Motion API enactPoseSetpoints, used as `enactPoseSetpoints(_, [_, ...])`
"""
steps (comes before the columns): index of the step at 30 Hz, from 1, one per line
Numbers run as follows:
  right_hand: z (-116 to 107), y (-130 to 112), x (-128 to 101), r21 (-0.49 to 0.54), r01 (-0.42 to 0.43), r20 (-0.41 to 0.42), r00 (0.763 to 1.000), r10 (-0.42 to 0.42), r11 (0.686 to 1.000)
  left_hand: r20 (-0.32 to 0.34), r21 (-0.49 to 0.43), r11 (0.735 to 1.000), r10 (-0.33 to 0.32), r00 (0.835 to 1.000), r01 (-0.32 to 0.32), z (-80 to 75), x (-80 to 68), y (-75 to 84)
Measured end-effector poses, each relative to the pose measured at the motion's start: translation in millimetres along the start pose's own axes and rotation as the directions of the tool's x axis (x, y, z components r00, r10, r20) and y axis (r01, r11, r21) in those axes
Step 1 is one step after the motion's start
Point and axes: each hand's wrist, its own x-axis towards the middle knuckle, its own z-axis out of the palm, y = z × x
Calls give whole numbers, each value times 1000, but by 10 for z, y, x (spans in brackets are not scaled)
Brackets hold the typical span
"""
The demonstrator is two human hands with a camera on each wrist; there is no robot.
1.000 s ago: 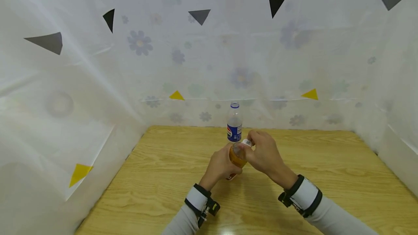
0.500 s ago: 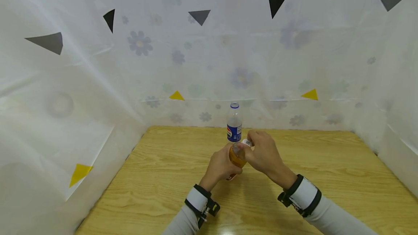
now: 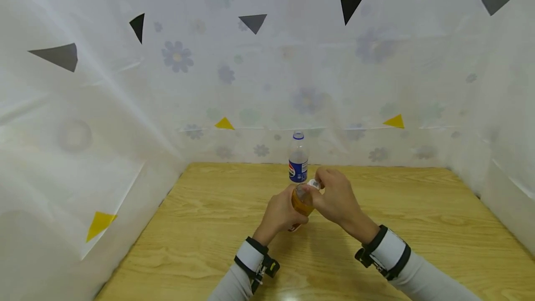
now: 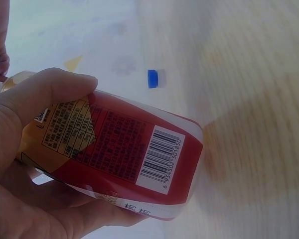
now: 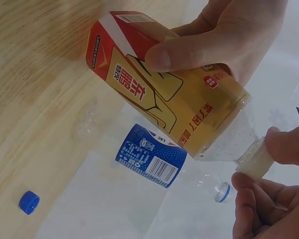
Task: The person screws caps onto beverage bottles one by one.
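Note:
My left hand [image 3: 281, 210] grips a bottle of amber drink [image 5: 162, 94] round its body, tilted over the table. Its label is red and gold with Chinese lettering, and a barcode faces the left wrist view. At the bottle's neck, the thumb and fingers of my right hand [image 3: 338, 199] pinch the white cap [image 5: 256, 158]. Behind both hands an uncapped clear bottle [image 3: 298, 171] with a blue label and blue neck ring stands upright. A blue cap [image 5: 29, 202] lies on the table in both wrist views; in the head view it is hidden.
The wood-grain table [image 3: 200, 226] runs back to a translucent white sheet [image 3: 259, 87] printed with flowers, which hangs along the back and both sides. Black, grey and yellow triangles are stuck on it. Each wrist wears a strapped camera.
The head view has shifted very slightly. Both hands keep nearly the same pose on the amber bottle and its white cap, and the blue-labelled bottle has stayed in place.

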Motion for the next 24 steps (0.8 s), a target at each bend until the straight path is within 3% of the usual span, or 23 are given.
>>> enactPoseSetpoints(16, [10,-3,-16,-10,42,-36,998,-42,999,0,-20,1000,-18,1000,18,-11,-17,20])
enactPoseSetpoints(24, [11,-15,-28,0,35,-29,999,-35,999,-14,-20,1000,3,1000,-3,2,-29,-8])
